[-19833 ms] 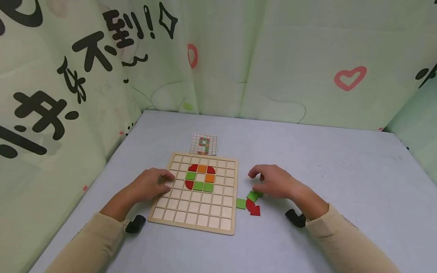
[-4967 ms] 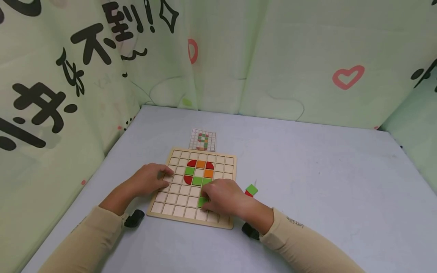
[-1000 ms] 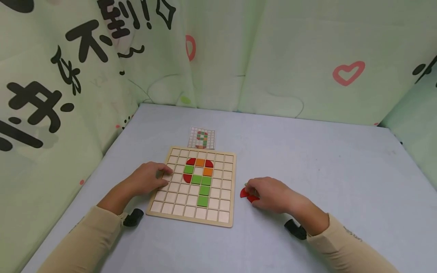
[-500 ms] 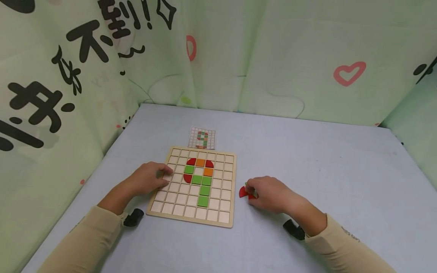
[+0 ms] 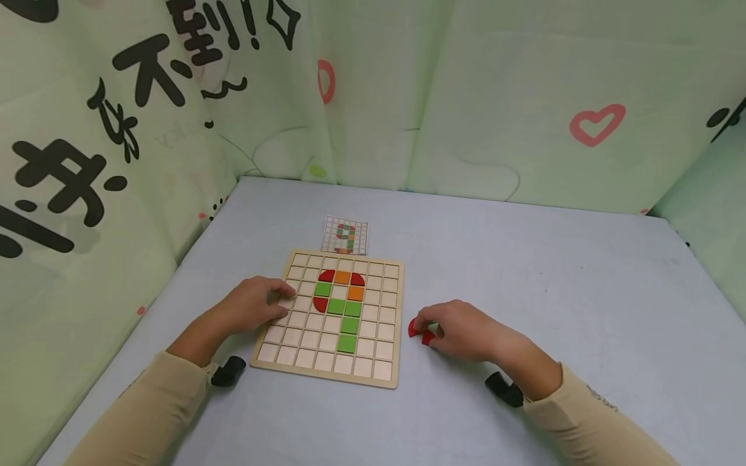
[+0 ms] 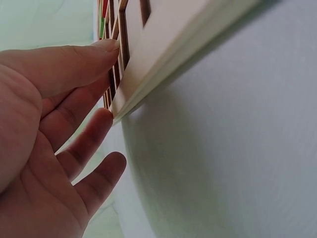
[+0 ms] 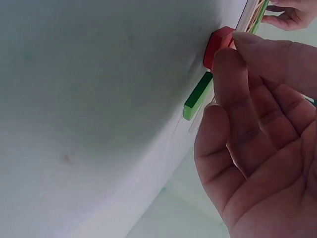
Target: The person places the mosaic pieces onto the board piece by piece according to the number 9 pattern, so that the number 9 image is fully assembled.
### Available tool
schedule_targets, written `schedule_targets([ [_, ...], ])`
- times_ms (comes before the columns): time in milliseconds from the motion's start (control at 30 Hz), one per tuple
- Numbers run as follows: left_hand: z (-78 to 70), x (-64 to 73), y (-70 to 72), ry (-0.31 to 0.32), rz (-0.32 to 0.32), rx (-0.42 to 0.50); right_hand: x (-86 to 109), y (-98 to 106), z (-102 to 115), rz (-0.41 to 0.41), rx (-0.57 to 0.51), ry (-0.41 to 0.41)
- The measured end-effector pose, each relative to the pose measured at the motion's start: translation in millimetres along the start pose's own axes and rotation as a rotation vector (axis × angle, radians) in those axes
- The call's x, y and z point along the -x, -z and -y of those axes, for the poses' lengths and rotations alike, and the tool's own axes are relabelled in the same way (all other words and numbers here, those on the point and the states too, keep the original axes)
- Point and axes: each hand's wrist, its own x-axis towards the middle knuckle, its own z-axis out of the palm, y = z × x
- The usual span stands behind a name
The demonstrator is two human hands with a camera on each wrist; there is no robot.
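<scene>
A square wooden grid board [image 5: 326,375] lies left of the middle of the table. Red, orange and green tiles in it form a loop with a green stem [image 5: 346,343]. My left hand [image 5: 250,305] rests thumb and fingertips on the board's left edge, fingers relaxed. Right of the board, my right hand [image 5: 466,333] pinches at a red tile [image 5: 428,338] with thumb and forefinger. A second red tile [image 5: 413,327] lies right at its fingertips. In the right wrist view a green tile [image 7: 197,96] sits beside the fingers; the head view mostly hides it.
A small printed card [image 5: 345,235] with a coloured grid pattern lies just beyond the board's far edge. The table [image 5: 553,272] has a pale cloth, with a printed green curtain [image 5: 495,97] behind it and at the left.
Since the earliest frame, two green tiles have gone into the board below the loop. The right hand has moved from the board to the loose tiles and shifted them slightly. Left hand unmoved.
</scene>
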Motion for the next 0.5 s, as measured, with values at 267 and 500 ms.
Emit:
schedule_targets([
  [267, 0.5, -0.4, -0.5, 0.0, 0.002, -0.006, 0.4, 0.0, -3.6, 0.015, -0.06, 0.05],
  [500, -1.0, 0.8, 0.5, -0.026, -0.003, -0.011, 1.4, -0.5, -5.3, 0.013, -0.095, 0.067],
])
